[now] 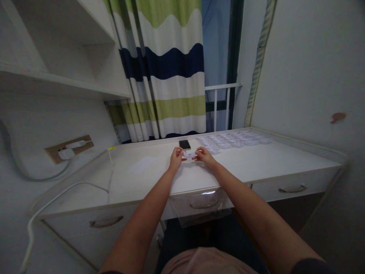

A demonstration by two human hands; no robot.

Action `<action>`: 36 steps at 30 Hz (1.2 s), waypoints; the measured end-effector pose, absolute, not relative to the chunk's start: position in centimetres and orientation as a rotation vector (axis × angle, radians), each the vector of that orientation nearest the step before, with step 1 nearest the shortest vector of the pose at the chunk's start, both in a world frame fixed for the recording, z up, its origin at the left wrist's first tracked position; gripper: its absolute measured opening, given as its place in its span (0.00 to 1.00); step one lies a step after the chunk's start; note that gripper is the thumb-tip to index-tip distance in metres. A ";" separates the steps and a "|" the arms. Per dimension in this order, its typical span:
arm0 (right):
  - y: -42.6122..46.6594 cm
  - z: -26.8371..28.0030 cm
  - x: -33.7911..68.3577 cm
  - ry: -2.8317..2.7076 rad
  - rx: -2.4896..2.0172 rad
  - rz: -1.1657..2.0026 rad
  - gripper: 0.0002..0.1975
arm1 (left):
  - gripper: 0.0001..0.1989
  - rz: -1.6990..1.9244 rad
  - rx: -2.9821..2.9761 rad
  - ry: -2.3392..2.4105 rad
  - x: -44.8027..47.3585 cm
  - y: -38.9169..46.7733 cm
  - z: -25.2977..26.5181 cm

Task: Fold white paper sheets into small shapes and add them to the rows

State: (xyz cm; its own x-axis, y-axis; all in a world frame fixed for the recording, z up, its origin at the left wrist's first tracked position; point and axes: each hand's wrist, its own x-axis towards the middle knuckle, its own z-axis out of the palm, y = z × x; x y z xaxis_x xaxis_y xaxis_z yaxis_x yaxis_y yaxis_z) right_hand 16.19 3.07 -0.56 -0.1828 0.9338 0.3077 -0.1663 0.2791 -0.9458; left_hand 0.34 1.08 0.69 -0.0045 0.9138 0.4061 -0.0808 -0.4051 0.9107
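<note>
One small, whitish, paper-like strip (189,155), pinched between left grip (176,157) and right grip (204,156), seems light, easily creased, best held by its ends.

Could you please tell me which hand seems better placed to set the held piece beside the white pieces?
Probably the right hand: it is nearer the white pieces, while the left hand is across the held piece from them.

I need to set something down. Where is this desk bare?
Bare: the desk right of the right hand, nearer than the white pieces; also between the pale sheet and front edge. Crowded: far right, under those pieces, and the middle, with phone and left hand.
</note>
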 end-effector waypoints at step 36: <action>3.1 -0.5 16.6 -1.290 -0.777 1.212 0.07 | 0.15 1.345 1.660 1.043 0.1 1.4 0.3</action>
State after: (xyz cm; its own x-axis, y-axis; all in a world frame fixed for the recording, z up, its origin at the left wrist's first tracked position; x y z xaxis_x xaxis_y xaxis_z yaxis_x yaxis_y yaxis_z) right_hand 16.64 3.09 -0.55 -0.1358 0.9496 0.2824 -0.2225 0.2485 -0.9427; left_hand 0.10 1.38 0.33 0.1174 0.9189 0.3766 0.1355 -0.3905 0.9106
